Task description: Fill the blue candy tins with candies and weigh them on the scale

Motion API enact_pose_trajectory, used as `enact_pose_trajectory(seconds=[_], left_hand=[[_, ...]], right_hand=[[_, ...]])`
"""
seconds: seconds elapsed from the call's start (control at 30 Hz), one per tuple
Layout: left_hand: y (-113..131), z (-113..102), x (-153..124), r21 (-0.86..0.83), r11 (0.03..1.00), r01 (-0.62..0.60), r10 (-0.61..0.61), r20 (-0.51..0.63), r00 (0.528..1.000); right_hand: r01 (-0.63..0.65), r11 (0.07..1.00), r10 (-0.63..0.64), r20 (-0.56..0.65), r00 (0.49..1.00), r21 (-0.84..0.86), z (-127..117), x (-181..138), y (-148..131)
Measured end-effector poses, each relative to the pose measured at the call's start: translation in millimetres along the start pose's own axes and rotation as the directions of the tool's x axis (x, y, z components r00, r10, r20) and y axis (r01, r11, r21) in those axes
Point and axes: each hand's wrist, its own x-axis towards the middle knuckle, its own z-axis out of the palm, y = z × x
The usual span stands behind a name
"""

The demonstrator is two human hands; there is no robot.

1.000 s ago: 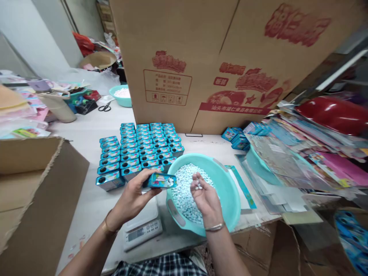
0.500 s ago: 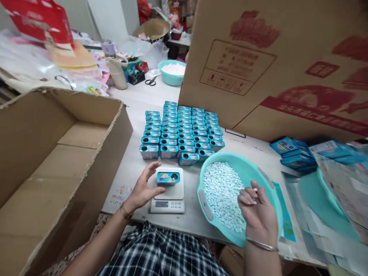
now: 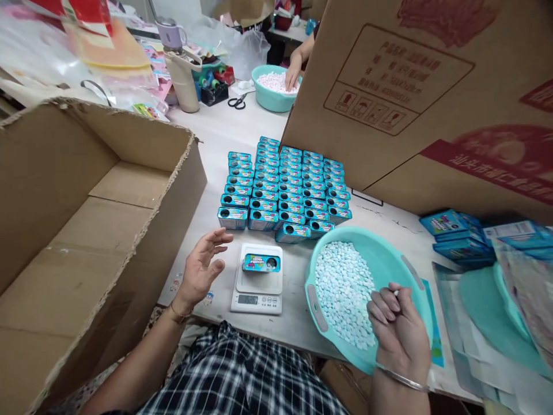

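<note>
The digital scale [image 3: 260, 285] stands by the near edge of the desk [image 3: 209, 131], with one blue candy tin [image 3: 257, 263] lying across its platform. The left hand [image 3: 199, 272], fingers spread and holding nothing, is just left of the scale. The right hand [image 3: 401, 328] is over the turquoise basin [image 3: 391, 262] of pale candies [image 3: 343, 291], its fingers curled in, apparently pinching a small white candy [image 3: 396, 293] at the thumb tip, though its small size leaves this uncertain. Upright tins [image 3: 287, 190] in close rows occupy the desk beyond the scale. An open cardboard box [image 3: 175, 207] flanks the desk's left side; a large printed carton [image 3: 397, 155] walls off the far right, partly hiding a co-worker's arm [image 3: 306, 51], whose hand dips into a second basin [image 3: 275, 102]. Scissors [image 3: 237, 102] and a beige tumbler [image 3: 184, 80] lie left of that basin, the tumbler upright; more blue tins [image 3: 458, 233] are piled below the carton at right.
</note>
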Motion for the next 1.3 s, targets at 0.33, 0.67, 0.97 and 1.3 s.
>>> enact_pose_trajectory(seconds=[0.33, 0.67, 0.97, 1.3], left_hand=[[-3, 8, -3, 0.159, 0.987, 0.028, -0.055, 0.167, 0.985], [-8, 28, 0, 0.308, 0.951, -0.036, -0.048, 0.262, 0.964], [-13, 31, -6, 0.297, 0.955, -0.016, -0.055, 0.229, 0.972], [-13, 25, -9, 0.252, 0.967, 0.037, -0.089, 0.199, 0.976]], right_hand=[[0.071, 0.957, -0.06, 0.048, 0.997, -0.28, 33, -6, 9], [0.408, 0.528, -0.053, 0.45, 0.892, -0.745, 99, -22, 50], [0.641, 0.069, 0.134, 0.644, 0.753, -0.764, 146, -29, 79], [0.591, -0.046, 0.205, 0.572, 0.794, -0.805, 145, -29, 73]])
